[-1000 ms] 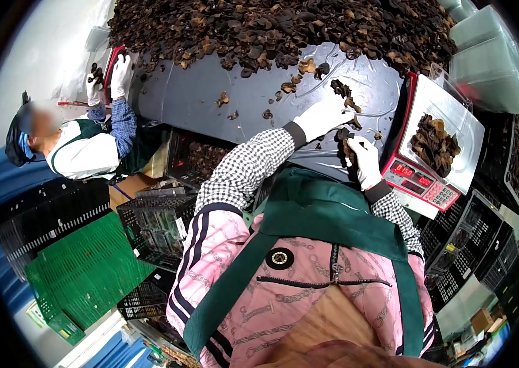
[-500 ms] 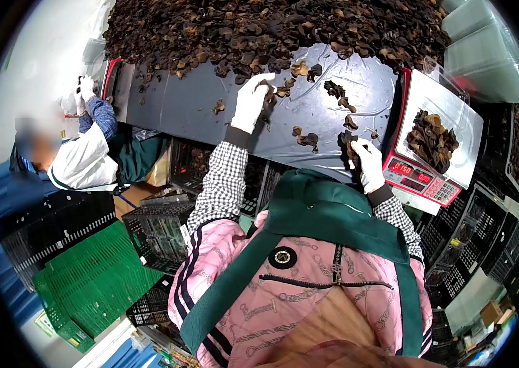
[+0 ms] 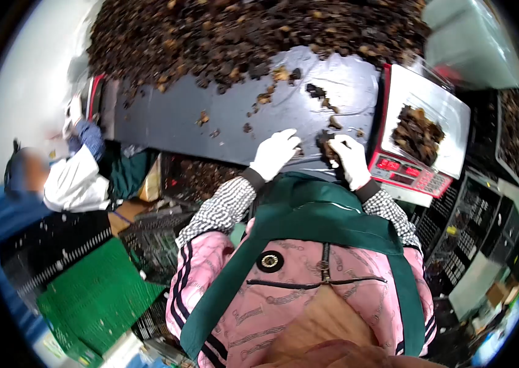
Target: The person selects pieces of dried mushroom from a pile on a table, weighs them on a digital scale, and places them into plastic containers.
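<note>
My left hand [image 3: 274,153], in a white glove, is low over the grey table surface [image 3: 167,119], its fingers bent around a small dark piece that is partly hidden. Just to its right, my right hand [image 3: 351,161], also gloved, pinches a clump of dark brown fungus pieces [image 3: 327,146] near the table's front edge. Loose fungus pieces [image 3: 316,92] lie beyond the hands. On the red and white scale [image 3: 394,89], right of my right hand, rests a pile of fungus [image 3: 417,134].
A large fungus heap [image 3: 241,37] covers the table's far side. Clear plastic containers [image 3: 471,46] stand at upper right. Black crates [image 3: 474,221] are at right, and a green crate [image 3: 103,294] is at lower left. A co-worker [image 3: 75,181] is at the left.
My left hand first went left toward the heap, then came back close to my right hand. My right hand kept its clump. The view has shifted somewhat.
</note>
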Tool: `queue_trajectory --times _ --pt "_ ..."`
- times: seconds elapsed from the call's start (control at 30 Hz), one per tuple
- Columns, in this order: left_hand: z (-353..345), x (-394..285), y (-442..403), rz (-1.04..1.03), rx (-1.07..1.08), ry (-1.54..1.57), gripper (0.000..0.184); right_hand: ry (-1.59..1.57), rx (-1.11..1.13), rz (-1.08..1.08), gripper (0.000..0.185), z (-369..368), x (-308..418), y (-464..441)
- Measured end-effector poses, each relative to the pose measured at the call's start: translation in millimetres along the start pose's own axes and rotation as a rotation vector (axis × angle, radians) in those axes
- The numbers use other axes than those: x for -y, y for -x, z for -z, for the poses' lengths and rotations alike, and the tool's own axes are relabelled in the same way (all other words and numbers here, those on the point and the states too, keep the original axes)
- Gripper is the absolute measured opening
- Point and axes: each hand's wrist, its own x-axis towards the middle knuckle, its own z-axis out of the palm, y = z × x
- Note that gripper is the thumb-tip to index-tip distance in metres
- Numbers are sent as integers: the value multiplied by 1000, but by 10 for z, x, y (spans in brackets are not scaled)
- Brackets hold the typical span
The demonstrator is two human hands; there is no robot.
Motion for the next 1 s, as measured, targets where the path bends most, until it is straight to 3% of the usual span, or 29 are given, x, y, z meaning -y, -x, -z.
queue_trajectory --times 0.07,0.13,0.2,0.4,0.47,0.53,0.6,0.7,0.8,0.83,0.97,1.0 --pt "-137 162 -45 -21 -115 16 21 148 -27 161 14 -37 56 61" --pt "8 124 -211 134 -261 329 16 110 -8 89 17 -71 279 206" --pt "88 46 -389 282 -357 645 13 413 -81 400 21 -44 521 398" --pt "714 -991 -1162 111 -237 1056 20 743 -445 778 24 481 1267 960" --pt "704 -1365 -1399 33 -233 1017 21 763 -457 707 27 697 1342 964" --pt "574 -1640 -1637 -51 -176 1080 21 938 -479 792 34 911 1344 912" --pt "463 -1901 -1783 -110 -276 997 25 953 -533 797 35 1076 1350 924" --pt "193 -2051 -1901 -95 -242 897 34 824 -641 806 28 1295 1370 1005" --pt "87 -2104 -1942 -245 -268 658 39 718 -754 784 22 1465 1379 1029" --pt "79 -2103 -1930 -326 -381 555 38 660 -760 771 22 1509 1361 1018" --pt "263 -2020 -1884 -42 -248 830 37 311 -753 684 21 1671 1222 928" --pt "246 -1978 -1900 -33 -369 878 36 200 -740 640 21 1692 1225 943"
